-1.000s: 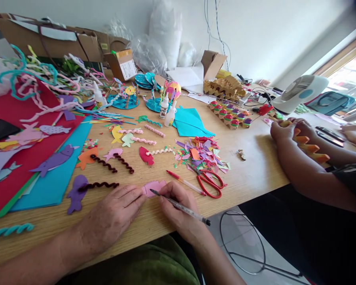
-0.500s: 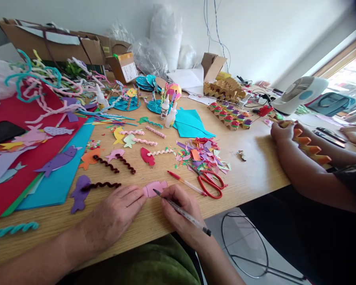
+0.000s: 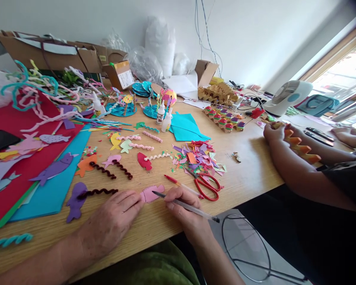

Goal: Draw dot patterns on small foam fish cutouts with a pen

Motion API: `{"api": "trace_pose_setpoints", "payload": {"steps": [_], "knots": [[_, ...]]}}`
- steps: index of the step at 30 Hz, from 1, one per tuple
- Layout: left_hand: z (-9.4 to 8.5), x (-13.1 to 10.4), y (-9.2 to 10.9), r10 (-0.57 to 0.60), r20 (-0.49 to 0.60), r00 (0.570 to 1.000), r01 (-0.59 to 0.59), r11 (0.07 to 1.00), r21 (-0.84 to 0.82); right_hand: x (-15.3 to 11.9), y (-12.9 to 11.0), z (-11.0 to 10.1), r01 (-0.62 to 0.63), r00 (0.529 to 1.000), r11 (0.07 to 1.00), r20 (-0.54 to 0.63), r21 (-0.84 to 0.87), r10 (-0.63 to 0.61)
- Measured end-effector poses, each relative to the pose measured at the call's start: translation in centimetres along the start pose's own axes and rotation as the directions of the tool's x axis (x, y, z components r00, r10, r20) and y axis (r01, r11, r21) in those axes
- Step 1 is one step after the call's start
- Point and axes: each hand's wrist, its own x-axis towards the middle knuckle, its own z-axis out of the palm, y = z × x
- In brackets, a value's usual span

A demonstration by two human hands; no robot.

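Your pink paper fish (image 3: 152,194) lies on the counter (image 3: 148,226) between your hands, cut out and apparently part-decorated: a drawn line crosses it near the left end, most of the body looks bare, and no twisted stem shows on it. Its long axis runs left to right, the apparent tail rightward and slightly away from you. Your left hand (image 3: 117,215) lies flat, fingertips at the head end; your right hand (image 3: 186,209) pinches a pen (image 3: 207,216), tip over the body.
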Motion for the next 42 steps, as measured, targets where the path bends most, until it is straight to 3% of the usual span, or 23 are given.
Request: {"api": "trace_pose_setpoints", "payload": {"steps": [14, 20, 23, 34, 42], "knots": [[0.1, 0.0, 0.3, -0.009, -0.013, 1.0, 0.009, 1.0, 0.021, 0.3, -0.6, 0.5, -0.057, 0.998, 0.986, -0.045, -0.155, 0.05], [-0.1, 0.1, 0.2, 0.012, 0.019, 1.0, -0.013, 1.0, 0.012, 0.3, -0.7, 1.1, 0.124, 0.988, 0.898, 0.133, -0.423, -0.074], [0.0, 0.1, 0.4, 0.008, 0.024, 1.0, -0.008, 0.999, 0.035, 0.6, -0.8, 1.2, 0.157, 0.984, 0.857, 0.15, -0.491, -0.094], [0.1, -0.3, 0.2, 0.019, 0.066, 0.998, -0.022, 0.999, 0.04, 1.4, -1.2, 1.2, 0.223, 0.968, 0.818, 0.219, -0.531, -0.121], [-0.1, 0.0, 0.1, 0.055, 0.01, 0.998, -0.055, 0.997, 0.056, 2.2, -0.5, -0.1, 0.387, 0.922, 0.679, 0.271, -0.624, -0.277]]}}
